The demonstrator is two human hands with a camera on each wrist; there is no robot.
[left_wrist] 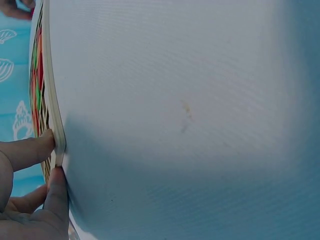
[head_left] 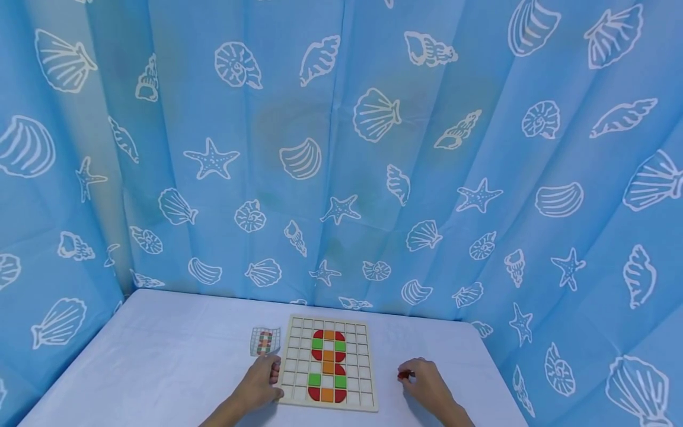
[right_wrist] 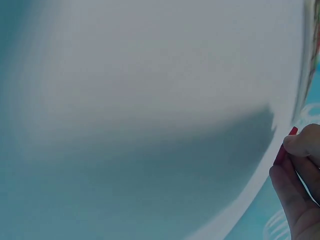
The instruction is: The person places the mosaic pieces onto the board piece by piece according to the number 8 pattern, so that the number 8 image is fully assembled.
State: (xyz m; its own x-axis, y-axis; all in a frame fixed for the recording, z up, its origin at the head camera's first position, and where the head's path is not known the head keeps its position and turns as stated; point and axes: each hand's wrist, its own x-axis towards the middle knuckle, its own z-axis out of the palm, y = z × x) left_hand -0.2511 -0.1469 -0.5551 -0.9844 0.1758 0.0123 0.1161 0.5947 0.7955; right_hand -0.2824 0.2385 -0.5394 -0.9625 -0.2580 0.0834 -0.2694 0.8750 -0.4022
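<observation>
In the head view a wooden grid board (head_left: pixel 358 398) lies on the table, with red, orange and green tiles (head_left: pixel 328 335) set in a figure-eight pattern. My left hand (head_left: pixel 259 382) holds the board's left edge near its front corner. The left wrist view shows two fingertips (left_wrist: pixel 49 138) against that edge. Right of the board, my right hand (head_left: pixel 425 382) pinches a small red tile (right_wrist: pixel 286 145) between thumb and fingers. This tile is thin, and the fingers partly hide it.
A small card (head_left: pixel 272 335) with a printed grid and a similar coloured pattern lies left of the board, just beyond my left hand. The white-covered table (head_left: pixel 176 350) meets a blue curtain (head_left: pixel 341 178) with white shell prints at its back edge.
</observation>
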